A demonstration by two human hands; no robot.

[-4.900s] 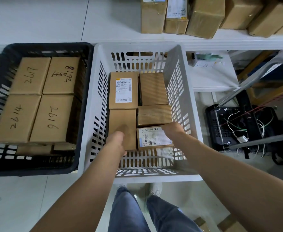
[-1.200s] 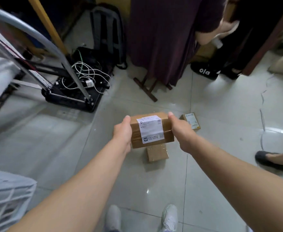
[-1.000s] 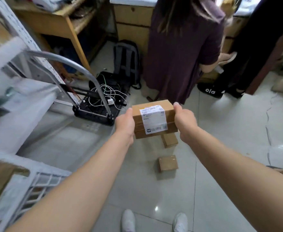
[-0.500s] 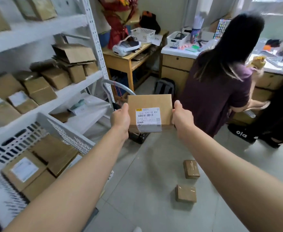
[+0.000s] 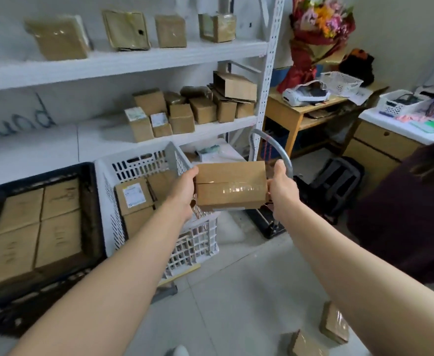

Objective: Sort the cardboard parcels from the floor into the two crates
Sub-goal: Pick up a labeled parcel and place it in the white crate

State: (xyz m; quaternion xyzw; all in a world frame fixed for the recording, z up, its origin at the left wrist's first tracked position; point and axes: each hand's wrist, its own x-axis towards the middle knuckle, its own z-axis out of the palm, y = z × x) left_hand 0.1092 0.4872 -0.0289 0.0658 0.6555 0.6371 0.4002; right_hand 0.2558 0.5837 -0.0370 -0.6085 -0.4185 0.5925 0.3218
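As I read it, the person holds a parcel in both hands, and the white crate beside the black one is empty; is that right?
Not quite: the white crate is not empty. The head view shows several boxes lying in it. The rest stands: the left hand and right hand hold a parcel, and the white crate stands beside the black crate.

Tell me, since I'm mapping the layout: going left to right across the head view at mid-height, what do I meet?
From the left: black crate → white crate → held parcel → right hand → backpack. The left hand overlaps the white crate, so it is left out.
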